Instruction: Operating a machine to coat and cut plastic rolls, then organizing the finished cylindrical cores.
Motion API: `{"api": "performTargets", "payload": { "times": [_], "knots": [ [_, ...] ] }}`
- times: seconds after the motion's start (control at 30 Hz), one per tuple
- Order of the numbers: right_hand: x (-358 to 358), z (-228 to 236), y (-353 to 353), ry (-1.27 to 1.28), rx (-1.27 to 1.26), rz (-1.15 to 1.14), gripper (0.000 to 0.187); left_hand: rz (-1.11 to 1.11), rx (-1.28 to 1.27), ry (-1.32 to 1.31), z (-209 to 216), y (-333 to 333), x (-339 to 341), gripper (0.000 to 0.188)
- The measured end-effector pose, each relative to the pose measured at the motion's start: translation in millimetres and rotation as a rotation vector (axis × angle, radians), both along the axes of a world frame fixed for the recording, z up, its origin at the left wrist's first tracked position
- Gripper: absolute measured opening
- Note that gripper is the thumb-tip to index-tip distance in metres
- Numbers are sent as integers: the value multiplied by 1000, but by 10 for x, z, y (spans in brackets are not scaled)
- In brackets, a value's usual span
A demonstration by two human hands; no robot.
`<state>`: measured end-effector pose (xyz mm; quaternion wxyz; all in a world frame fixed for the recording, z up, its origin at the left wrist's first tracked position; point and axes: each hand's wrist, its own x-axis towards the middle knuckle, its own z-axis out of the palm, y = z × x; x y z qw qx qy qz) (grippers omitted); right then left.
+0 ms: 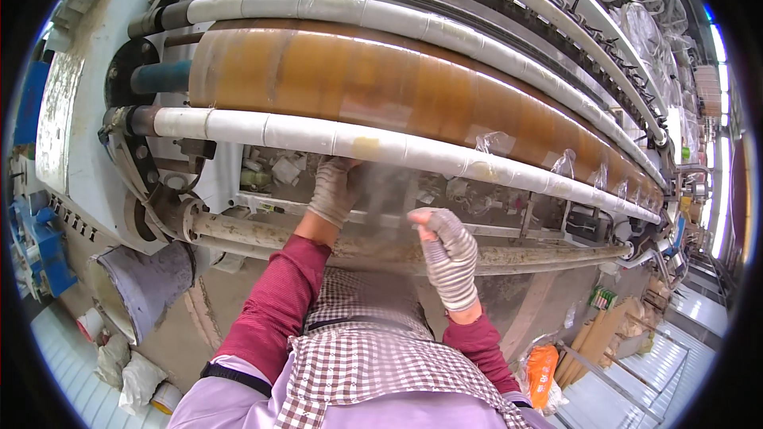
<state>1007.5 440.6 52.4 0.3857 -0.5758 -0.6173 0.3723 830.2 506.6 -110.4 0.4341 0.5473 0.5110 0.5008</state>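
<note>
Long white cylindrical roller (pixel 405 148), wrapped in smooth pale material, running across the front of the machine, just ahead of the person and curving down to the right in the fisheye view. At its underside, toward the left part of its length, left hand (pixel 334 191) in a grey-and-white striped knitted glove, fingers reaching up beneath the roller and partly hidden. Cannot tell whether grasping, pinching or merely touching there. Well clear of the roller, right hand (pixel 449 250) in a matching striped glove with bare fingertips; fingers curled in near the thumb, not spread wide. Cannot tell whether pinching anything thin; blurred in the gap between the hands.

On the floor at lower left, small white tub with a red rim (pixel 91 323), contents too small to make out; near it, crumpled whitish plastic sack (pixel 141 381), contents hidden. At lower right, bright orange plastic bag (pixel 543 367), contents likewise hidden.

Left forearm angled up and to the right in a ribbed maroon sleeve (pixel 274 294), skin bare between cuff and glove. Right forearm angled up and leftward, hand raised, fingertips directed toward the left. Behind the roller, thick glossy amber-brown cylinder (pixel 381 79); below the hands, long stained pale pipe (pixel 242 229).
</note>
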Motion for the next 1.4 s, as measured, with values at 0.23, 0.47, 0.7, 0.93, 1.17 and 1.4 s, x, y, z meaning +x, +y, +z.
{"api": "performTargets", "payload": {
  "times": [0.23, 0.47, 0.7, 0.93, 1.17, 1.4],
  "knots": [
    [180, -98, -98, 52, -112, -24, 12, 169, -615, -901, 153, -319, 73, 18],
    [130, -84, -112, 73, -216, 56, 13, 10, -347, -492, 789, -583, -11, 7],
    [-269, 106, 474, -283, 388, 416, 18, 104, -466, -875, 1732, 360, -79, 12],
    [-516, -2, 917, -473, 465, 383, 32, -96, 428, 483, 1848, 1865, -549, 16],
    [-755, 61, 1262, -541, 345, 306, 29, -400, -94, 1297, 1827, 2699, -298, 68],
    [120, 625, 1133, -383, 486, -82, 10, -518, 22, 1287, 1562, 2950, -490, 65]
  ]
}}
